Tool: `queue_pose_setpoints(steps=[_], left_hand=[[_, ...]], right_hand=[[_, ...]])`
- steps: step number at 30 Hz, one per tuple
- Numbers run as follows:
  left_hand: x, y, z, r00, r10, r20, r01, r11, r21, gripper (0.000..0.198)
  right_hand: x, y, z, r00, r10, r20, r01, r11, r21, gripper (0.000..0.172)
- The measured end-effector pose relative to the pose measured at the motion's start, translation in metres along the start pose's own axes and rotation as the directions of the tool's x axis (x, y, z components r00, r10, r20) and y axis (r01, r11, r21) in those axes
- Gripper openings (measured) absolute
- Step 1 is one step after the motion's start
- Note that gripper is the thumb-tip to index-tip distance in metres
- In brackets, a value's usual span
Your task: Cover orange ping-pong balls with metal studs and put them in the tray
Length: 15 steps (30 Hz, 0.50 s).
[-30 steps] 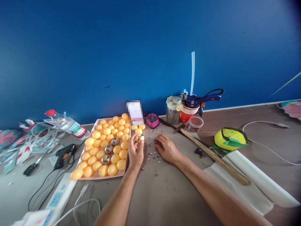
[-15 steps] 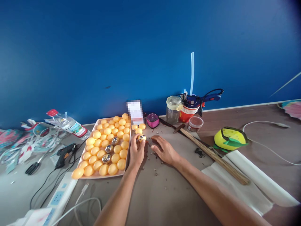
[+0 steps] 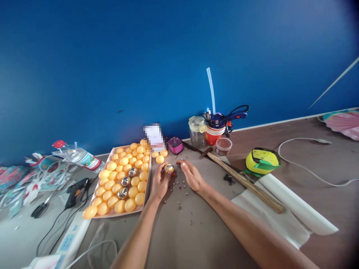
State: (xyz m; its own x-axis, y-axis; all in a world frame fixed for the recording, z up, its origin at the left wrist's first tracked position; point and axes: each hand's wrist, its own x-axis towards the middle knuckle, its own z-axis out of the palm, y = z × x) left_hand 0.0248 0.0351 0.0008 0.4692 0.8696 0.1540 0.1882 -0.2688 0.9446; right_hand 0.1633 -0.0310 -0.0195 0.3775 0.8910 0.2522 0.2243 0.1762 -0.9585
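Left hand [image 3: 160, 183] still grips the partly silvered orange ball [image 3: 168, 168], while right hand [image 3: 192, 177], can't tell if pinching anything, has come nearer it over the tabletop [image 3: 202, 239].

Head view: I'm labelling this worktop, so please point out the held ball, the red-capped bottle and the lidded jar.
Held ball [image 3: 168, 168]: head view, middle of its visible side.
Red-capped bottle [image 3: 85, 159]: head view, on its label.
Lidded jar [image 3: 197, 135]: head view, clear body below the lid.

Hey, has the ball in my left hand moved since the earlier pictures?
Yes: the ball in your left hand has shifted rightward, judged against the purple container.
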Motion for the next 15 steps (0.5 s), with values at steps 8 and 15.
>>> queue_pose_setpoints(steps=[8,15], left_hand=[[-0.005,0.006,0.011,0.991,-0.054,-0.124,0.051,0.998,-0.026,0.039],[-0.015,0.008,0.036,0.962,-0.076,-0.264,0.061,0.996,-0.065,0.034]], right_hand=[[0.002,-0.005,-0.001,1.000,0.002,-0.025,-0.002,1.000,0.004,0.046],[0.003,-0.002,-0.001,0.999,-0.025,-0.024,0.025,0.999,-0.020,0.047]])
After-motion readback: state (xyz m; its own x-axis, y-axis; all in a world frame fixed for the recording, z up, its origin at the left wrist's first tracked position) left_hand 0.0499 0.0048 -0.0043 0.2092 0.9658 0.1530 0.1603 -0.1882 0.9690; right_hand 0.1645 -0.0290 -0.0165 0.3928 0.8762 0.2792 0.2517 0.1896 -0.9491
